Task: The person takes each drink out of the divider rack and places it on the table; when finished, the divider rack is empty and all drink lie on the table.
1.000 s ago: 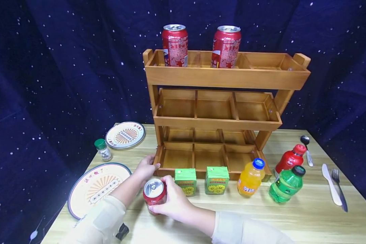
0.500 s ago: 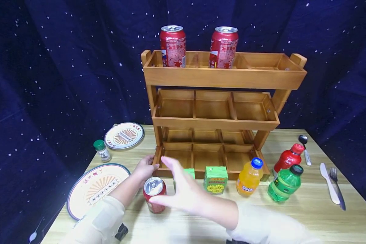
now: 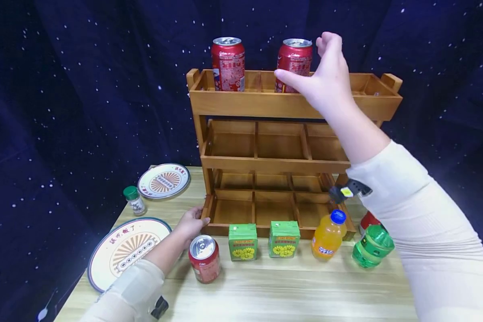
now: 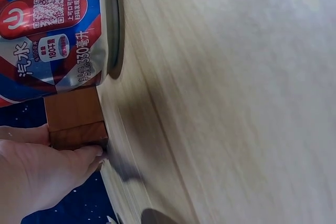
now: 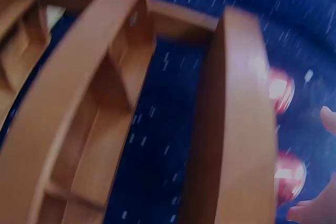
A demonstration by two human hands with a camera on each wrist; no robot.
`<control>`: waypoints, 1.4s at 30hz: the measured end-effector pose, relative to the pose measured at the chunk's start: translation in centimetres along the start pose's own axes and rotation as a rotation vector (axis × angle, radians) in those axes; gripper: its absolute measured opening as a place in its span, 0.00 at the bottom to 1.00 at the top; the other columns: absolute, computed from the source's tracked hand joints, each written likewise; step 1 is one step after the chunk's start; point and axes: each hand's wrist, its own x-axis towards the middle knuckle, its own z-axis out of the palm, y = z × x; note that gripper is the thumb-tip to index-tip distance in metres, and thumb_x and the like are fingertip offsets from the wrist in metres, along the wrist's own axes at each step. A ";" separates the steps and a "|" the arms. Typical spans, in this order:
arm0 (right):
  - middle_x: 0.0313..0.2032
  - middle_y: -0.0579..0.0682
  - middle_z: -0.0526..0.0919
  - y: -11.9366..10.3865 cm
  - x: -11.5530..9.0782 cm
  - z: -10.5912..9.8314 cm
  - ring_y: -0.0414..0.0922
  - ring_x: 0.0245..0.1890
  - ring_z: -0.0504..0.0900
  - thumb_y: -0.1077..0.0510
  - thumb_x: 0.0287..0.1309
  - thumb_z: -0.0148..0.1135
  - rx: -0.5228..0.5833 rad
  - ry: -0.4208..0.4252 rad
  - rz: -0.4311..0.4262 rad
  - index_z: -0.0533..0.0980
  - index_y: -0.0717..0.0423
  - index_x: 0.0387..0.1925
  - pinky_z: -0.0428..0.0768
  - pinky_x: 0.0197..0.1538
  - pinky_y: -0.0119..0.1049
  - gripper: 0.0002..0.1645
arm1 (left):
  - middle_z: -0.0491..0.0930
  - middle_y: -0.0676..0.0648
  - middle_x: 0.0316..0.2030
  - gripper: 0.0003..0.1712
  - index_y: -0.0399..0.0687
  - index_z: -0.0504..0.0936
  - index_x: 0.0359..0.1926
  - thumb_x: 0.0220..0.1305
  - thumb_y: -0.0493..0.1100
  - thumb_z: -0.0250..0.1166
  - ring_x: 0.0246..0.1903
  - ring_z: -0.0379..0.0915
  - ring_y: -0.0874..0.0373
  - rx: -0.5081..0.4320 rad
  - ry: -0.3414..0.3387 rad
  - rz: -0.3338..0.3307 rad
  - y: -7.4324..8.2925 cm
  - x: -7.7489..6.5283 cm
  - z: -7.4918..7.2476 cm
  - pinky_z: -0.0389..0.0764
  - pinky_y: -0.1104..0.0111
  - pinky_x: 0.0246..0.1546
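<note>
My left hand (image 3: 190, 224) grips the lower left corner of a three-tier wooden rack (image 3: 294, 106); in the left wrist view its thumb and fingers (image 4: 79, 161) lie on either side of the wood. Just in front of that hand a red Coke can (image 3: 205, 264) stands upright on the table. My right hand (image 3: 326, 76) is raised at the top tier, thumb and fingers spread wide. Its thumb overlaps the front of the middle Coke can (image 3: 294, 58) in the head view, with the fingers to the can's right. Another Coke can (image 3: 228, 67) stands in the top left compartment.
Two green juice boxes (image 3: 243, 243), an orange drink bottle (image 3: 328, 237) and a green bottle (image 3: 372, 248) line the rack's front. A red bottle (image 3: 369, 220) is partly behind my right sleeve. Plates (image 3: 104, 264) and a green-capped shaker (image 3: 134, 200) lie left.
My right hand has let go of the Coke can on the table and moved up and right to the rack's top tier. The left hand stays on the rack's corner.
</note>
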 end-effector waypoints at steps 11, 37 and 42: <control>0.57 0.52 0.64 1.9 4.8 0.3 0.45 0.53 0.65 0.27 0.27 0.64 -0.224 -0.156 0.287 0.52 0.56 0.62 0.67 0.56 0.33 0.64 | 0.58 0.30 0.59 0.33 0.30 0.52 0.63 0.58 0.28 0.53 0.57 0.57 0.39 -0.021 0.008 -0.019 -0.2 0.1 0.5 0.61 0.53 0.57; 0.51 0.52 0.73 -2.2 -3.5 -3.5 0.44 0.50 0.72 0.56 0.37 0.73 0.374 -0.129 0.025 0.65 0.56 0.54 0.70 0.55 0.34 0.40 | 0.61 0.30 0.57 0.31 0.30 0.55 0.62 0.58 0.28 0.53 0.54 0.61 0.39 0.005 0.019 -0.018 -0.5 0.4 0.1 0.66 0.54 0.54; 0.47 0.50 0.76 -1.1 -9.4 -1.7 0.45 0.46 0.75 0.58 0.34 0.74 0.376 -0.301 0.008 0.67 0.57 0.52 0.74 0.50 0.37 0.39 | 0.61 0.30 0.57 0.31 0.31 0.55 0.62 0.58 0.29 0.54 0.56 0.59 0.40 0.036 0.026 -0.016 -0.1 0.5 0.0 0.62 0.53 0.57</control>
